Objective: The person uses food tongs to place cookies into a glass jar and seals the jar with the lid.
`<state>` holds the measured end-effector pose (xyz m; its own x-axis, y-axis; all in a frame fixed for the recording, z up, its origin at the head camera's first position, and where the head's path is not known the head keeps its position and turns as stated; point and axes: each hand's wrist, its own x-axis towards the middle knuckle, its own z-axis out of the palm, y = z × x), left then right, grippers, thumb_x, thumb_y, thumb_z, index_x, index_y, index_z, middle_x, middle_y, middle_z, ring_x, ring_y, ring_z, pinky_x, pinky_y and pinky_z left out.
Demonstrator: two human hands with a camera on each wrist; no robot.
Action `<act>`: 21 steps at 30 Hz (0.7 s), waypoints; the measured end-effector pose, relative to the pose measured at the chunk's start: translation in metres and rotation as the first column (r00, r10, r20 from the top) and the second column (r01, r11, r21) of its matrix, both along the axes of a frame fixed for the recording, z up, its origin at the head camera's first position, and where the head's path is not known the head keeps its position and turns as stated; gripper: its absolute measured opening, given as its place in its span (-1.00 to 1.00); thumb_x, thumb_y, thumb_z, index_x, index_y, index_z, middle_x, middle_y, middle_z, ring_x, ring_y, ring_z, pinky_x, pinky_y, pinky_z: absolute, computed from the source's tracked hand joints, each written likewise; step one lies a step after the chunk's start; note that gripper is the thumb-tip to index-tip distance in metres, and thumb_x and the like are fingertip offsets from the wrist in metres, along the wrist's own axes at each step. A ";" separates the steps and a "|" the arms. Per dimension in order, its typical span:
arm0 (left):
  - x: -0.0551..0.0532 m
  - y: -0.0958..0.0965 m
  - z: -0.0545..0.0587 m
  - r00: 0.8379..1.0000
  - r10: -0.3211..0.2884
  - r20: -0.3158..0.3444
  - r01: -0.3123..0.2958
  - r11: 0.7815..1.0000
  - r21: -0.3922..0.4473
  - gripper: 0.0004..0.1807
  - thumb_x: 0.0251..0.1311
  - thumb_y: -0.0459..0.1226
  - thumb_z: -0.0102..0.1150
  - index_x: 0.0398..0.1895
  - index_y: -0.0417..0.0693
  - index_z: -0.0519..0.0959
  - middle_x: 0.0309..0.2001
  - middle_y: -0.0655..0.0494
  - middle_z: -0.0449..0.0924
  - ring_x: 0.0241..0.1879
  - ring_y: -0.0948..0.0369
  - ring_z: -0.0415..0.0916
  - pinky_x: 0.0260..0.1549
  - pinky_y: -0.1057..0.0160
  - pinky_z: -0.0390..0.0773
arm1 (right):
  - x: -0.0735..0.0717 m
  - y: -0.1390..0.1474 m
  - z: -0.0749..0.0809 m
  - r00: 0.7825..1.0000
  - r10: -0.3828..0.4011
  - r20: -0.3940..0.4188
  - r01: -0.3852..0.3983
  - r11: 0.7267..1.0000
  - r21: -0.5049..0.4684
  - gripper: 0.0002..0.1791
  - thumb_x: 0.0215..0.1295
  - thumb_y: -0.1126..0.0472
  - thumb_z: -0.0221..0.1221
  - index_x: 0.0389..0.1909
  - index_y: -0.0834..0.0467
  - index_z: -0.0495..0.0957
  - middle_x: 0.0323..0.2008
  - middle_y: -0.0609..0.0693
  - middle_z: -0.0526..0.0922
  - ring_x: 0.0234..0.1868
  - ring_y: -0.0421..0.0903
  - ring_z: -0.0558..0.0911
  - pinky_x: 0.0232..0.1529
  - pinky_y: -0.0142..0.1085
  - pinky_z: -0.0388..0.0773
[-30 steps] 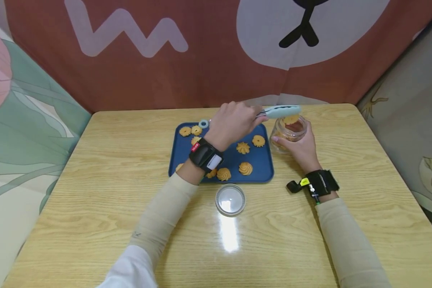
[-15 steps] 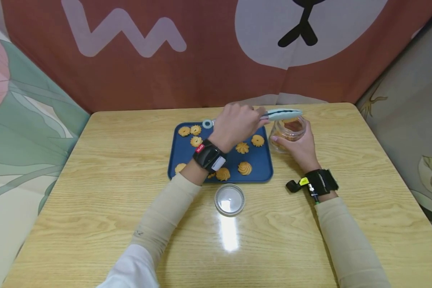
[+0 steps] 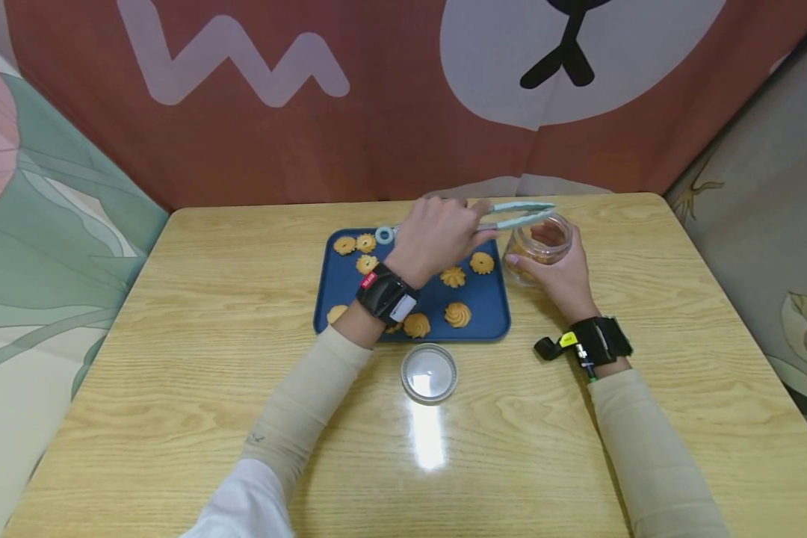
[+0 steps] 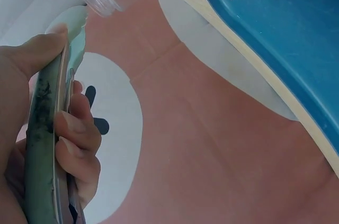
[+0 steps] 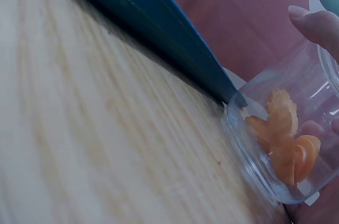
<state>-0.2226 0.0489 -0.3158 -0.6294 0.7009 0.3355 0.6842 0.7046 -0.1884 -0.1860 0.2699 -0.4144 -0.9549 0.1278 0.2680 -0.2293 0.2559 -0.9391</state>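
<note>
My left hand (image 3: 440,235) grips a pair of light-green tongs (image 3: 521,217) over the blue tray's far right corner. The two tips of the tongs are spread at the mouth of a clear jar (image 3: 541,243), with no cookie between them. My right hand (image 3: 565,276) holds that jar around its side, mouth up and leaning a little. Inside the jar, several cookies (image 5: 283,139) lie at the bottom in the right wrist view. More piped cookies (image 3: 457,314) are spread over the blue tray (image 3: 491,329); my left hand and wrist hide part of it.
A round clear lid (image 3: 430,373) lies on the wooden table (image 3: 242,299) just in front of the tray. Behind the table's far edge hangs a red-brown cloth (image 3: 376,134) with a printed animal face. Patterned fabric (image 3: 74,224) borders the left side.
The cookie pinched in the tongs has dropped into the jar. The tongs' tips, closed together before, have spread apart. My right hand and the jar have stayed in place.
</note>
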 end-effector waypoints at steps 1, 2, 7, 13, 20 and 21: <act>0.000 -0.001 0.000 1.000 0.003 0.009 -0.003 1.000 0.014 -0.45 0.34 0.19 -0.17 0.13 0.05 0.49 -0.70 0.18 0.37 -0.76 0.24 0.26 -0.78 0.28 0.18 | 0.000 0.000 0.000 1.000 0.000 0.001 0.000 1.000 0.003 -0.11 -0.06 0.22 0.45 0.27 0.04 0.16 0.14 0.25 0.37 0.16 0.06 0.37 0.05 -0.33 0.41; 0.000 -0.003 -0.001 1.000 0.005 0.015 -0.006 1.000 0.025 -0.43 0.33 0.20 -0.17 0.15 0.05 0.49 -0.69 0.18 0.37 -0.76 0.24 0.26 -0.78 0.28 0.20 | 0.000 -0.001 0.000 1.000 0.000 0.002 0.000 1.000 0.004 -0.11 -0.06 0.22 0.45 0.27 0.05 0.15 0.14 0.25 0.37 0.16 0.06 0.37 0.05 -0.33 0.41; -0.001 -0.011 -0.003 1.000 0.012 0.025 -0.014 0.997 0.077 -0.36 0.32 0.24 -0.24 0.17 0.02 0.48 -0.66 0.17 0.38 -0.75 0.26 0.26 -0.78 0.30 0.26 | 0.001 -0.002 0.001 1.000 0.002 0.004 -0.002 1.000 0.001 -0.11 -0.05 0.23 0.44 0.28 0.05 0.15 0.14 0.26 0.36 0.17 0.06 0.36 0.02 -0.39 0.41; 0.001 -0.025 -0.005 0.999 0.031 0.024 -0.033 0.994 0.100 -0.36 0.30 0.24 -0.19 0.16 0.00 0.50 -0.68 0.14 0.33 -0.75 0.25 0.24 -0.78 0.29 0.22 | 0.001 -0.003 0.003 1.000 -0.004 0.008 0.004 1.000 0.005 -0.11 -0.06 0.22 0.45 0.28 0.07 0.16 0.14 0.24 0.37 0.16 0.05 0.37 -0.02 -0.43 0.41; 0.001 -0.040 -0.013 0.998 0.051 0.031 -0.054 0.992 0.115 -0.33 0.27 0.26 -0.16 0.13 -0.06 0.48 -0.66 0.12 0.32 -0.78 0.23 0.22 -0.80 0.28 0.17 | 0.002 -0.003 0.003 1.000 -0.019 0.008 0.018 1.000 0.019 -0.10 -0.06 0.22 0.45 0.28 0.15 0.15 0.14 0.24 0.38 0.15 0.03 0.38 -0.04 -0.44 0.40; 0.001 -0.042 -0.014 0.998 0.053 0.037 -0.057 0.991 0.122 -0.32 0.27 0.26 -0.15 0.13 -0.07 0.48 -0.66 0.12 0.32 -0.78 0.23 0.21 -0.80 0.28 0.17 | 0.002 -0.003 0.003 1.000 -0.019 0.010 0.019 1.000 0.020 -0.10 -0.06 0.22 0.45 0.28 0.15 0.15 0.14 0.24 0.38 0.15 0.03 0.38 -0.04 -0.44 0.40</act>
